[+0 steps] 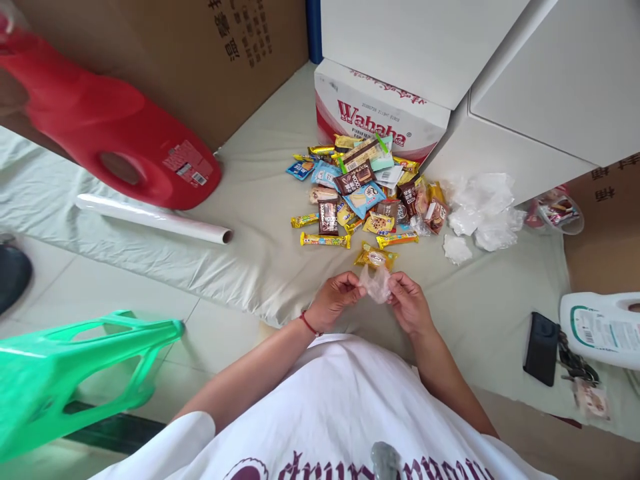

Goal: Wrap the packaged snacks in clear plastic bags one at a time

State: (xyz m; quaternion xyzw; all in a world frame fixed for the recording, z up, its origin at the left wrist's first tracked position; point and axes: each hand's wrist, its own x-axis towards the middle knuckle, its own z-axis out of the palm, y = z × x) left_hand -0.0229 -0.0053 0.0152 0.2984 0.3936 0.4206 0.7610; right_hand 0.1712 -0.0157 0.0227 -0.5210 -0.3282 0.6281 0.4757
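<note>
Between my two hands is a small clear plastic bag, crumpled and see-through. My left hand pinches its left side, with a red cord round the wrist. On the other side, my right hand grips the bag between thumb and fingers. A yellow wrapped snack lies just beyond the bag. Farther back spreads a heap of packaged snacks in brown, blue and yellow wrappers. To its right sits a pile of crumpled clear plastic bags.
A Wahaha carton stands behind the snacks. Leftward are a red detergent jug, a plastic-wrap roll and a green stool. At right are a plastic tub, a black phone, keys and a white jug.
</note>
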